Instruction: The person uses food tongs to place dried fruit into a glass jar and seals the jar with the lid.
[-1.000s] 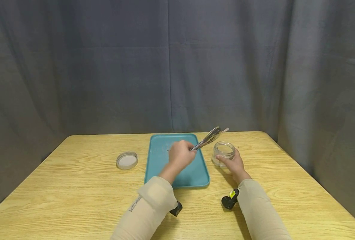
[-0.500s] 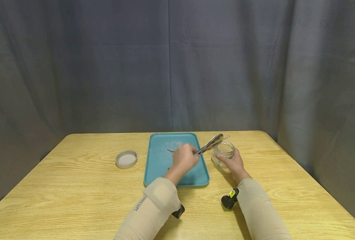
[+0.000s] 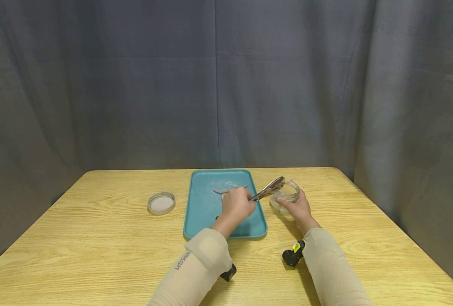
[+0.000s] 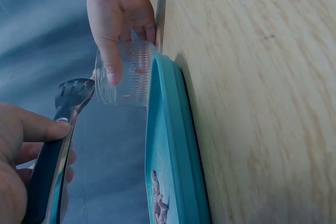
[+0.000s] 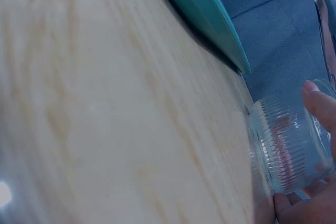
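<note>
My left hand (image 3: 237,205) grips a pair of metal tongs (image 3: 270,188) above the tray, their tips angled to the right. The tong heads stand at the mouth of a clear glass jar (image 3: 278,206). A thin pinkish strip (image 4: 93,74) sticks out from their tips toward the jar's mouth. My right hand (image 3: 297,207) holds the jar from its right side, thumb across the front. Through the jar's ribbed wall some reddish pieces (image 5: 283,157) show near its bottom. Thin reddish-brown strips (image 4: 157,203) lie on the blue tray (image 3: 201,221), partly hidden by my left hand.
A round lid (image 3: 162,204) with a pale inside lies left of the tray on the wooden table (image 3: 107,255). Whitish powder is scattered on the tray's far half. A grey curtain (image 3: 153,85) hangs behind the table.
My left hand has moved slightly right and toward me, and the tongs have lowered with the strip from above the jar to its mouth. My right hand and the jar have stayed put.
</note>
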A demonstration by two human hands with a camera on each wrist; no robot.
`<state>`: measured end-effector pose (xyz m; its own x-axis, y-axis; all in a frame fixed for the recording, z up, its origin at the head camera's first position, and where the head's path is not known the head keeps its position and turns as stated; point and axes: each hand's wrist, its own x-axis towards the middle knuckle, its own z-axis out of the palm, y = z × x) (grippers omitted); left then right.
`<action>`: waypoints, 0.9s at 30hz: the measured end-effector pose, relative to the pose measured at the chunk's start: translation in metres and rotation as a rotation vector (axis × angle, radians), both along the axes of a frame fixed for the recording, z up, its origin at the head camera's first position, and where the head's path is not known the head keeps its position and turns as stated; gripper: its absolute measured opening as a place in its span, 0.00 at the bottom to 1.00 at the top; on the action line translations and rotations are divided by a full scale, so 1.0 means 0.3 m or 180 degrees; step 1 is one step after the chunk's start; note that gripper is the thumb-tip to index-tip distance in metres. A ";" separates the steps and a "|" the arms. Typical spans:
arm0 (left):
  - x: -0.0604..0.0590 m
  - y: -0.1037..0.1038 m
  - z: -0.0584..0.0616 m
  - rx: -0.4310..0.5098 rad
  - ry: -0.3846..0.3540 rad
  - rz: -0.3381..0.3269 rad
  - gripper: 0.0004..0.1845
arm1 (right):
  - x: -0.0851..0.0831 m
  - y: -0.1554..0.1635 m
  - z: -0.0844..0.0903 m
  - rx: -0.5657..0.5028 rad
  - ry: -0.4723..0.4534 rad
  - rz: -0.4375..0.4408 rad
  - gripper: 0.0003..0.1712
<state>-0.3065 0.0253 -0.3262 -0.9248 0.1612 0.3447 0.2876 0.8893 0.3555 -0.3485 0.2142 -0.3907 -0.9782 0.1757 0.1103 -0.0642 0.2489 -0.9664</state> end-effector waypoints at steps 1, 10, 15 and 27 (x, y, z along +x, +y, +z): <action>0.000 0.000 -0.001 0.0001 0.0009 -0.0001 0.11 | 0.000 0.000 0.000 -0.0005 -0.0003 -0.0007 0.48; 0.002 0.007 -0.004 0.0039 -0.0063 0.0038 0.18 | -0.001 0.000 -0.001 -0.0012 0.0024 0.0012 0.48; 0.005 0.001 -0.008 0.0095 -0.0036 0.0024 0.20 | 0.000 -0.004 -0.006 -0.0010 0.0090 -0.0006 0.49; 0.008 -0.004 0.006 0.0005 0.0035 -0.0016 0.19 | 0.003 -0.004 -0.006 0.0024 0.0097 -0.0007 0.50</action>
